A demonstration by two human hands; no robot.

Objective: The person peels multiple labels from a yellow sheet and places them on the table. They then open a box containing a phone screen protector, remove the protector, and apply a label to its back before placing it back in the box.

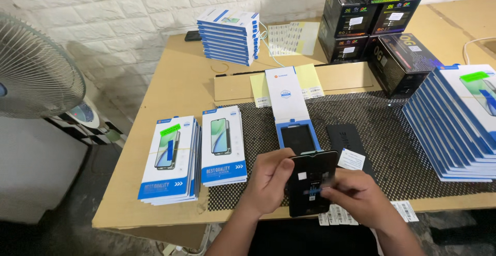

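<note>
Head view: my left hand gripping glass panel at table's near edge; right hand pinching blue tab. Peeling step, I judge; next needing slow, steady pull.

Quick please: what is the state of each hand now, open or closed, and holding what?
Left hand: closed on the edge of the black glass panel.
Right hand: fingers pinched on a small blue tab on the panel.

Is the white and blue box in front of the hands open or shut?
Open. The box lies flat on the mat, its white lid folded back and the dark inside of its blue tray showing.
</note>
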